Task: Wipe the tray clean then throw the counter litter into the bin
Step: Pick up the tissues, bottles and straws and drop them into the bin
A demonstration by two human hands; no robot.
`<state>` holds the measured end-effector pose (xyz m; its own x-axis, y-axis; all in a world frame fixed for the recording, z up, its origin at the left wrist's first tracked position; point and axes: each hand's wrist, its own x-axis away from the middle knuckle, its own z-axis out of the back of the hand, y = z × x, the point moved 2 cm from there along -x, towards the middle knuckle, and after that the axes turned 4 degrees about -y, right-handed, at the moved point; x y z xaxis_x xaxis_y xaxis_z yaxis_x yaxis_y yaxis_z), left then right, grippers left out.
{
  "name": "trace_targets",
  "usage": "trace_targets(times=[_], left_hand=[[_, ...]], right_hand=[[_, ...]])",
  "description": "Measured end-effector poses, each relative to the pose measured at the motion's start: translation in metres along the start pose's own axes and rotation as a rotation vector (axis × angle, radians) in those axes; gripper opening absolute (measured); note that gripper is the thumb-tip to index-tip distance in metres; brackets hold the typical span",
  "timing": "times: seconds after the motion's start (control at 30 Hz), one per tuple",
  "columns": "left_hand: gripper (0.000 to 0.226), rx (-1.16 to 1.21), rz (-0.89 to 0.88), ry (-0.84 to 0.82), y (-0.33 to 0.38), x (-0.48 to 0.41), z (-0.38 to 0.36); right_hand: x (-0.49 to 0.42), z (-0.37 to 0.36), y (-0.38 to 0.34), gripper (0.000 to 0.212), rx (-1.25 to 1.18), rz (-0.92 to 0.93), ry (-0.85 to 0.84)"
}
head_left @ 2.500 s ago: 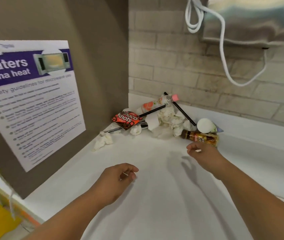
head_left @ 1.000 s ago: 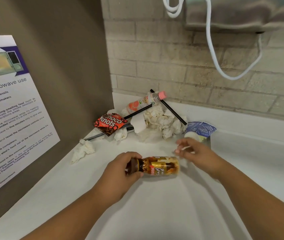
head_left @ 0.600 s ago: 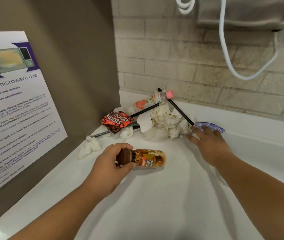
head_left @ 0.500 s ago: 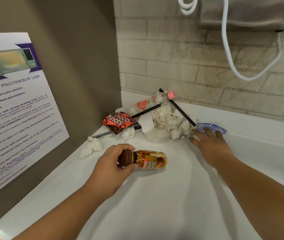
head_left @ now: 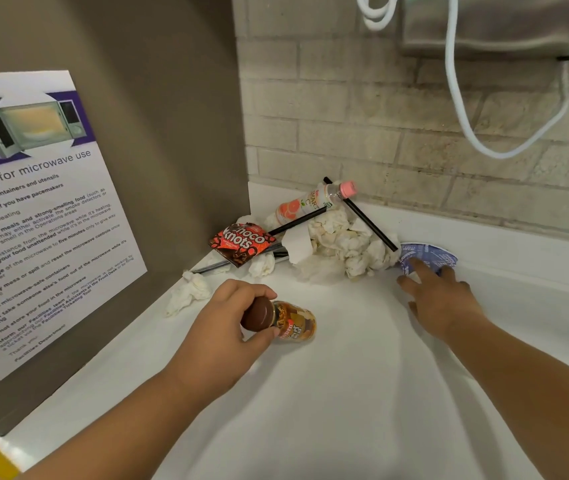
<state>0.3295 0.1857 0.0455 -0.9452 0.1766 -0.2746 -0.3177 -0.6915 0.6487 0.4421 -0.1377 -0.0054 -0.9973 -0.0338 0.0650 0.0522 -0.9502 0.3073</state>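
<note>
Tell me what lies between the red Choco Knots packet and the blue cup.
In the head view, a heap of crumpled white tissues lies between the packet and the cup, with a black straw across it.

The desk point(head_left: 345, 393) is white, smooth and faintly glossy. The brick wall point(head_left: 362, 109) looks rough and matt. The tissues point(head_left: 345, 244) are crumpled soft paper, and the wrapper point(head_left: 241, 242) is shiny film. The brown bottle point(head_left: 293, 325) has a glossy cap and label. The clear bottle point(head_left: 310, 204) is plastic, and the poster point(head_left: 33, 202) is smooth printed paper.
</note>
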Motion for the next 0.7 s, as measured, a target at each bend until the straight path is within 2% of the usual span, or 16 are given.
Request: trace_targets(times=[0.2,0.37,0.53,0.7], left_hand=[[0.048,-0.095,-0.011,0.036,0.005,0.005,0.014],[0.046,-0.133,0.032,0.019,0.008,0.005,0.018],[0.047,-0.103,0.081,0.034,0.006,0.002,0.017],[0.049,-0.083,0.089,0.018,0.006,-0.002,0.014]], right_hand=[[0.005,-0.004,0.0,0.046,-0.137,-0.076,-0.024],[0.013,-0.005,0.003,0.052,-0.17,-0.088,0.057],[0.034,0.008,0.006,0.057,-0.263,-0.134,0.267],[0.068,0.028,0.014,0.06,-0.412,-0.087,0.537]])
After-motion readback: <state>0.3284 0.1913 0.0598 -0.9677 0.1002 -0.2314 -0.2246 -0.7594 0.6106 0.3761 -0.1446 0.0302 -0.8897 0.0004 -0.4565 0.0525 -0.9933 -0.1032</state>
